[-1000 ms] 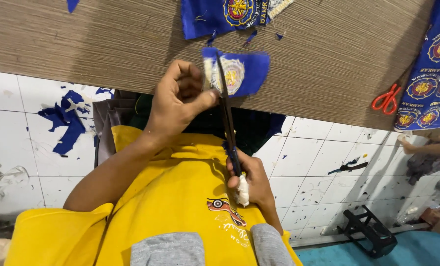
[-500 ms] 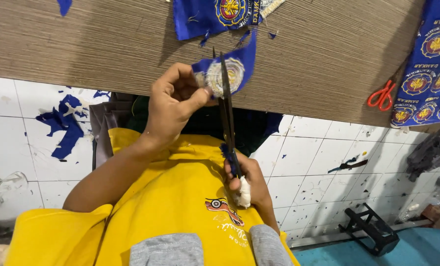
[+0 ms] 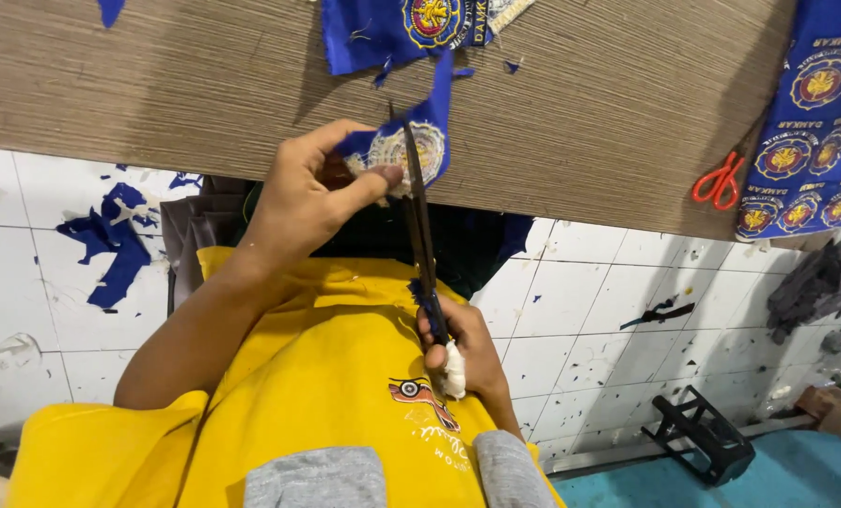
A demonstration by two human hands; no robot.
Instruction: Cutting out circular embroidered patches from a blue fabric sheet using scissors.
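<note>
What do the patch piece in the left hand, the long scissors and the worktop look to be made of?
Patch piece: blue woven cloth with stitched embroidery, going by the frayed, curling edges.
Scissors: dark, dull metal blades; handles wrapped in blue and white, probably cloth or tape.
Worktop: brown, finely streaked matte surface, likely laminate or wood-grain board.

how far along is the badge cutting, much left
Done: blue offcuts lie scattered on the floor. In hand: the left hand pinches a blue embroidered badge while the right hand works long scissors along its edge. Left: a sheet of uncut badges on the table.
</note>
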